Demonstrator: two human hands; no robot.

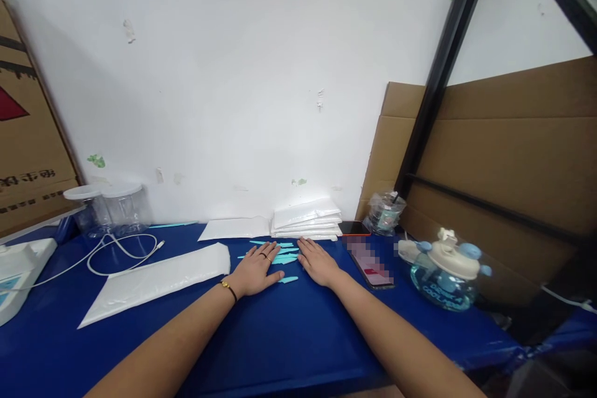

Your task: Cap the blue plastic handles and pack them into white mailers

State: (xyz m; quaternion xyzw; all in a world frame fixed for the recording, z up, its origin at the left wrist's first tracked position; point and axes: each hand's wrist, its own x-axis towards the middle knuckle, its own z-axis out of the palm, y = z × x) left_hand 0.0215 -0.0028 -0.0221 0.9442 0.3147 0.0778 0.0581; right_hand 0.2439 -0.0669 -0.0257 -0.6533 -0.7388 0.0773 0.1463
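Several flat turquoise strips with pointed ends (285, 259) lie loosely grouped on the blue table; I cannot make out their exact kind. My left hand (254, 268) rests palm down over their left part, fingers stretched out and thumb apart. At their right ends lies my right hand (318, 261), also palm down with extended fingers. Parts of the strips are hidden under the hands. Left of my left hand is a long white plastic mailer (163, 280). Behind the strips sits a stack of white mailers (306, 219), with another white packet (236, 228) beside it.
A phone (372, 264) and a blue-tinted water bottle (445, 273) stand to the right. At the left are a white cable (124, 264), clear lidded jars (125, 208) and a white device (23, 273). Cardboard (517, 180) and a black post (438, 81) bound the right side.
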